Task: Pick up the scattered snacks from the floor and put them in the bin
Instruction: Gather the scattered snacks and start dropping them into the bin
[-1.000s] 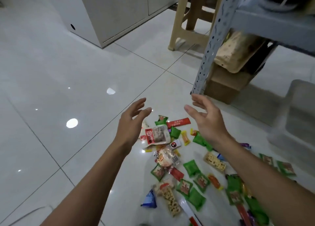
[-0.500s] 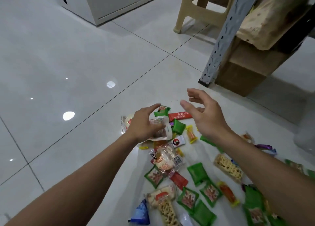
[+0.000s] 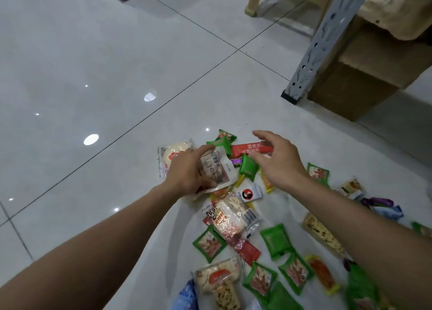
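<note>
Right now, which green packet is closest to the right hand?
The plain green packet just below the long red stick, beside the right hand's thumb. The other green packets lie farther off.

left: bare floor tiles [image 3: 93,76] open | right: shelf post [image 3: 311,59], cardboard box [image 3: 350,92] block (snacks [image 3: 275,239] crowd the middle)

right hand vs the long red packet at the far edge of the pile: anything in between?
Nothing visible. The right hand hovers open over the long red packet, its fingers spread above it. A small green packet lies beside it, nearer the person, not between them.
</note>
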Motion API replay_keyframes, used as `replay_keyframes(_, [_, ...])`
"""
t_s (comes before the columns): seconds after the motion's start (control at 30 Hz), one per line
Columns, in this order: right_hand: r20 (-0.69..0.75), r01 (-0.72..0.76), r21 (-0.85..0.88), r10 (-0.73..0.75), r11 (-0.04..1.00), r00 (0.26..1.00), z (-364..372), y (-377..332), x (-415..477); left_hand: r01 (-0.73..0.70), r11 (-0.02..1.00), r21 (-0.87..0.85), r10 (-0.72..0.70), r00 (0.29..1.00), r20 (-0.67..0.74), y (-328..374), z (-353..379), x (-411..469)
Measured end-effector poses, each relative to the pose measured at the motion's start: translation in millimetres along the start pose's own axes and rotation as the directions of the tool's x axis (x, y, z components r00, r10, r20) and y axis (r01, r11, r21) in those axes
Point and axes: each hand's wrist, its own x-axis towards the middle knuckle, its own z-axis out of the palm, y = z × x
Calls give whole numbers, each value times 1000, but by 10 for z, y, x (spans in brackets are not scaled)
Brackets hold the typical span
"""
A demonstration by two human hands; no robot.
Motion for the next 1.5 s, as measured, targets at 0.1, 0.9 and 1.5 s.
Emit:
replay_keyframes(0.1, [111,-25,-160,43,987,993,161,119,145,0,991,-133,-1,1000,-8,-83,-2,-2])
replay_keyframes(0.9, [-285,-173,352,281,920,917,-734,210,-291,-161,848,-505,103,985,-141,943,-233,-33])
replay_keyframes(1.5, [-581,-173,700,693,693,427,-2954,1091,-1235,-252,633,-732,389,921,20,3905,429,185])
